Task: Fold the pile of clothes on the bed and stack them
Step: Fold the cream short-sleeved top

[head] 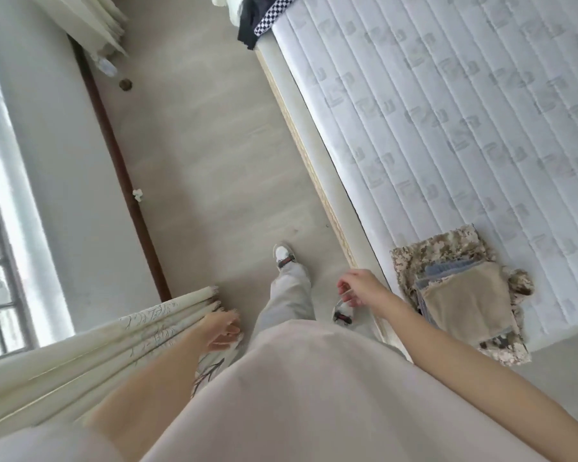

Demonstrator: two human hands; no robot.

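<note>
Clothes already folded sit in a stack (464, 301) at the lower right of the frame, on the near corner of the bed (447, 111): a tan piece on top, a blue-grey one under it, a camouflage one at the bottom. Nearest the camera, at lower centre, the left hand (222, 330) hangs beside a cream curtain (80, 355), fingers loosely curled and holding nothing. The right hand (357, 288) hangs just left of the stack, over the bed's edge, fingers relaxed and bent, gripping nothing that can be made out. Between the hands a pale trouser leg ends in a white shoe (285, 256) on the floor (197, 145). At the top centre, more clothes (264, 18), dark and checkered, lie at the bed's far corner
</note>
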